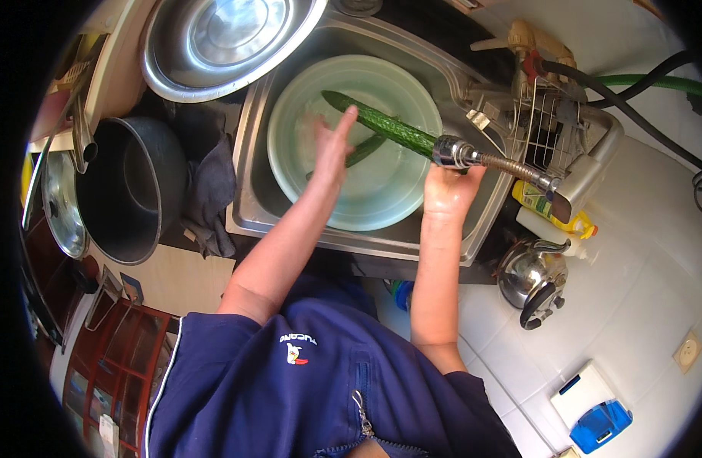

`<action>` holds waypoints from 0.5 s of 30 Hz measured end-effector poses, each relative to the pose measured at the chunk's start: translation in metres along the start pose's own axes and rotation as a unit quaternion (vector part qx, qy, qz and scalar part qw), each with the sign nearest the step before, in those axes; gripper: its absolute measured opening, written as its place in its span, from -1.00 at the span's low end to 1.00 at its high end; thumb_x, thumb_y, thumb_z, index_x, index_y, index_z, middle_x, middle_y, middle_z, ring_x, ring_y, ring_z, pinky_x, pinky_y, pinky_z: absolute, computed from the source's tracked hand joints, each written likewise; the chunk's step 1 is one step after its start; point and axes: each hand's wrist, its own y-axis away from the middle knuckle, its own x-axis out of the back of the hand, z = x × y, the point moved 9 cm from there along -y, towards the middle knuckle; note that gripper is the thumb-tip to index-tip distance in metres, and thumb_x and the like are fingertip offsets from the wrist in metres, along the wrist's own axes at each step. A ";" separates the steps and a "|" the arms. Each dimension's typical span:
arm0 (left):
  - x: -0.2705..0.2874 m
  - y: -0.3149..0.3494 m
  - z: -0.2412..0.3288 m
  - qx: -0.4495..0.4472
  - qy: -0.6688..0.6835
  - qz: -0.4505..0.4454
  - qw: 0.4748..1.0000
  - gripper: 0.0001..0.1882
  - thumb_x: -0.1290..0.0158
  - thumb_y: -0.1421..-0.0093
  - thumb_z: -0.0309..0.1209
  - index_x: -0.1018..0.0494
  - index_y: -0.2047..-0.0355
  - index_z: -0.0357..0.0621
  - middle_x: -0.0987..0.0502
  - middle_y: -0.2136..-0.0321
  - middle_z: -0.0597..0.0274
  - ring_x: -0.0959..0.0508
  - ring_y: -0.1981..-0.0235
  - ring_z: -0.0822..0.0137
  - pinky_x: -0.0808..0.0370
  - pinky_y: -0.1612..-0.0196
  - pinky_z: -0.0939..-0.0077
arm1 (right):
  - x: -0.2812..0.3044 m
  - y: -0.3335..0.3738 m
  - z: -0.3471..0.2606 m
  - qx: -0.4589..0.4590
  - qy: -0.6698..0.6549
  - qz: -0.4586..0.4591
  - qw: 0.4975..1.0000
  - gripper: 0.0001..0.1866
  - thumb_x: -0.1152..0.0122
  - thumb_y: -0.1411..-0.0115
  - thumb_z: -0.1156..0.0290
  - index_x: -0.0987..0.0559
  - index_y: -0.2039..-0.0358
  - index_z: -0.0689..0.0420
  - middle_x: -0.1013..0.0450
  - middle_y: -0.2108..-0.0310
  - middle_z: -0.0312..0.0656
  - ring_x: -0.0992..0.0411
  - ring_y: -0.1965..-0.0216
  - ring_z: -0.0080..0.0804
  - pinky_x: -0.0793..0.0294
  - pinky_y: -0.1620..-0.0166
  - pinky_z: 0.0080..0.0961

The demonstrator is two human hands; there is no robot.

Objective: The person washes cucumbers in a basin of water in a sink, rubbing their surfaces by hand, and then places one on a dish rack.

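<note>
Over the sink, our left hand is blurred beside the cucumber, fingers apart; we can't tell whether they touch. A second cucumber lies in the pale basin. We're holding the first one slanted above it, probably so drips land inside. Our right hand looks clamped on its near end, grip partly hidden by the faucet head.

The one legible text is a short word in white capital letters on the dark navy fabric shirt — upside down in this view, curving beside a small white bird emblem with a red beak. The yellow plastic bottle bears a printed label — too small to read.
</note>
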 end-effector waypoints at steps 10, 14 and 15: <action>-0.096 0.056 -0.036 0.169 0.282 -0.199 0.923 -0.71 -0.04 -0.16 -0.27 -0.19 0.28 -0.11 -0.40 0.50 0.15 -0.48 0.49 0.29 -0.50 0.47 0.42 | -0.021 0.073 -0.005 0.011 0.401 -0.148 0.904 -0.71 0.12 -0.27 0.36 -0.42 0.17 0.33 -0.37 0.13 -0.06 -0.29 0.00 -0.31 -0.17 -0.15 -0.37; -0.114 0.065 -0.039 0.191 0.270 -0.218 0.918 -0.73 0.03 -0.20 -0.20 -0.19 0.32 -0.08 -0.40 0.52 0.18 -0.47 0.54 0.33 -0.47 0.56 0.48 | -0.027 0.067 -0.020 0.031 0.460 -0.151 0.874 -0.74 0.10 -0.26 0.39 -0.42 0.19 0.34 -0.39 0.15 -0.05 -0.34 0.04 -0.31 -0.26 -0.09 -0.40; -0.121 0.069 -0.036 0.186 0.263 -0.217 0.922 -0.73 0.04 -0.20 -0.18 -0.19 0.33 -0.08 -0.40 0.52 0.19 -0.48 0.55 0.33 -0.47 0.57 0.48 | -0.027 0.061 -0.028 0.058 0.471 -0.151 0.867 -0.75 0.09 -0.25 0.40 -0.42 0.20 0.34 -0.41 0.18 -0.08 -0.36 0.10 -0.35 -0.31 -0.02 -0.44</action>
